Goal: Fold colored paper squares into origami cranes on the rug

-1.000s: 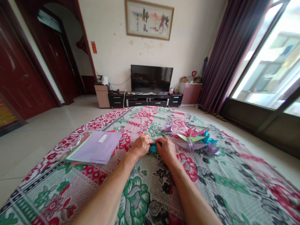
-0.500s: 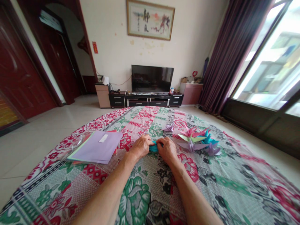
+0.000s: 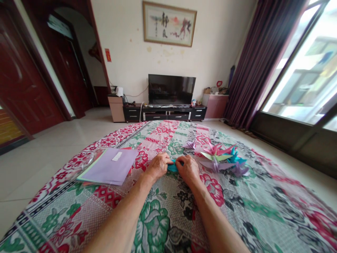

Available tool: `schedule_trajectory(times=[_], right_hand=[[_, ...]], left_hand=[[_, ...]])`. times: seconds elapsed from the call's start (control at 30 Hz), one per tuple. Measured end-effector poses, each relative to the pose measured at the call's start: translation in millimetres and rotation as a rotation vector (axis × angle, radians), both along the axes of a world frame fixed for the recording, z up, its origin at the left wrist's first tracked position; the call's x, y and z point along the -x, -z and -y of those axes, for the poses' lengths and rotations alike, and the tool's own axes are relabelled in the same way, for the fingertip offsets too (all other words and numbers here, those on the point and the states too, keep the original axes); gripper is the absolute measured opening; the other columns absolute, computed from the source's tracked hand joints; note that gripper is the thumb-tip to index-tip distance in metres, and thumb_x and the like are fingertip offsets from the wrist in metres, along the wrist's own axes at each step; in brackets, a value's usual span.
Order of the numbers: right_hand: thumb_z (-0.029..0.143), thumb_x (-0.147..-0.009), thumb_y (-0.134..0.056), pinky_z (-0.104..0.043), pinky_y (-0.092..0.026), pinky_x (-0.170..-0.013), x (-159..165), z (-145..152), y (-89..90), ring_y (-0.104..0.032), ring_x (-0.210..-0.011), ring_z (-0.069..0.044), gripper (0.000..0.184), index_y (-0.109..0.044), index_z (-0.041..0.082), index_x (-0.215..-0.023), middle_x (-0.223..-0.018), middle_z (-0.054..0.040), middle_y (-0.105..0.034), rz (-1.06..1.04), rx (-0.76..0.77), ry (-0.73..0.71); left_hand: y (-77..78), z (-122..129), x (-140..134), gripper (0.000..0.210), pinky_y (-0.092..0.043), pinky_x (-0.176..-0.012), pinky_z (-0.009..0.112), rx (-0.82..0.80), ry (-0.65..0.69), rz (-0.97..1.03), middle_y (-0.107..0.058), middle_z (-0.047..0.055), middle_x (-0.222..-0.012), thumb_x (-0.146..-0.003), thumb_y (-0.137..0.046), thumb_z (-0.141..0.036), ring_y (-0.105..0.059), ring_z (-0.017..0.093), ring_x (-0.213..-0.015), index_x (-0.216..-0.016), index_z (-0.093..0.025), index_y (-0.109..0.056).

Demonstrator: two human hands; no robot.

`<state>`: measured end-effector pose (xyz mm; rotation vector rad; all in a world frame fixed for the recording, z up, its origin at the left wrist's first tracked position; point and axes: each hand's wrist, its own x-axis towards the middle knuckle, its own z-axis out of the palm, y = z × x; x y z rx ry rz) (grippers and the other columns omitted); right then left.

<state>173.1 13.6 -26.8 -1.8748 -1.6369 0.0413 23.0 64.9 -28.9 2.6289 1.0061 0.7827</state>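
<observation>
Left hand (image 3: 158, 165): here it is, fingers curled in, pinching one side of the blue paper (image 3: 172, 168)
Right hand (image 3: 188, 168): matching it, thumb and fingertips nipped together on the other side
Blue paper: right of the purple sheet (image 3: 107, 170), between both hands (fingers hide its exact shape)
Folded figures (image 3: 216, 157): pink, green, blue and purple wings, much further right of the purple sheet

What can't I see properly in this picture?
In the head view:
Full shape of the turquoise paper: the left hand and right hand cover part of it.
Most of the pale green sheet: the lilac sheet lies over it.
Marks on the red wall sign: too small.
Scene outside the window: blurred, glaring.
</observation>
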Motion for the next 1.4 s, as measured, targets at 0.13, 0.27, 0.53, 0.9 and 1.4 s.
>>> schedule_trajectory(times=[0.13,0.27,0.53,0.9,1.4], right_hand=[[0.027,-0.078,-0.055,-0.024,-0.036,-0.069,0.3,0.6,-0.5,-0.054,-0.075,-0.015,0.016,-0.07,0.023,-0.078,-0.08,-0.0031,-0.061,0.014,0.013,0.013],[0.027,-0.079,-0.055,-0.024,-0.034,-0.066,1.1,2.5,0.3,-0.053,-0.075,-0.015,0.015,-0.07,0.024,-0.079,-0.082,-0.003,-0.061,0.021,0.012,0.007],[0.028,-0.081,-0.053,-0.025,-0.034,-0.067,0.3,5.0,2.6,-0.053,-0.077,-0.016,0.017,-0.069,0.024,-0.08,-0.083,-0.0035,-0.061,0.022,-0.021,-0.022],[0.028,-0.081,-0.053,-0.026,-0.036,-0.07,-1.3,4.9,2.6,-0.055,-0.078,-0.016,0.018,-0.07,0.025,-0.079,-0.086,-0.0034,-0.062,-0.004,-0.028,-0.044],[0.028,-0.079,-0.054,-0.026,-0.036,-0.07,-1.0,1.3,0.6,-0.055,-0.082,-0.017,0.018,-0.071,0.028,-0.082,-0.088,-0.0027,-0.063,-0.005,0.044,-0.03]], left_hand=[[4.8,-3.7,0.1,0.036,-0.047,-0.081,0.026,-0.004,-0.02,0.037,-0.064,0.003,-0.085,-0.072,-0.043,-0.006,-0.057,0.014,-0.081,-0.085,-0.021,-0.073],[5.7,-4.9,-0.1,0.037,-0.048,-0.08,0.026,-0.007,-0.052,0.095,-0.065,0.003,-0.084,-0.073,-0.043,-0.005,-0.059,0.014,-0.082,-0.09,-0.022,-0.072],[5.9,-5.5,-1.0,0.036,-0.048,-0.079,0.025,-0.007,-0.053,0.068,-0.064,0.003,-0.082,-0.073,-0.044,-0.006,-0.058,0.014,-0.08,-0.087,-0.023,-0.073],[10.6,-8.2,-1.8,0.036,-0.048,-0.078,0.025,-0.005,-0.064,0.091,-0.063,0.003,-0.08,-0.072,-0.045,-0.005,-0.058,0.014,-0.079,-0.085,-0.022,-0.074],[6.1,-2.6,-1.4,0.033,-0.046,-0.077,0.027,-0.025,-0.076,-0.008,-0.062,0.005,-0.082,-0.08,-0.044,-0.012,-0.055,0.016,-0.082,-0.088,-0.023,-0.073]])
